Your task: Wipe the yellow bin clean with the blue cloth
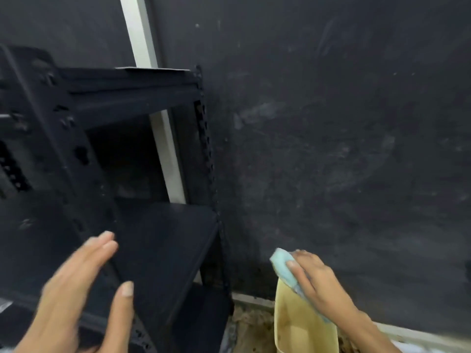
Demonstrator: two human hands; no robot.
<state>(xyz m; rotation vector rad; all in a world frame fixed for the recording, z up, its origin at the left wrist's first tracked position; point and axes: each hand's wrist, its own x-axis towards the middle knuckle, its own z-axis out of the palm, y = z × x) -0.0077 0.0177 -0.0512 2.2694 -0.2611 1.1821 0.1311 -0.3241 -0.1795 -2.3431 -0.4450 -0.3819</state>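
Observation:
The yellow bin is at the bottom right of the head view, its open inside facing me and partly cut off by the lower edge. My right hand grips both the bin's upper rim and the folded blue cloth, which is pressed against that rim. My left hand hovers at the lower left with fingers spread and nothing in it, in front of the black shelf. Brownish stains show on the bin's inner wall.
A black metal shelving rack fills the left side, with a flat shelf board just right of my left hand. A dark scuffed wall stands behind. Speckled floor shows between rack and bin.

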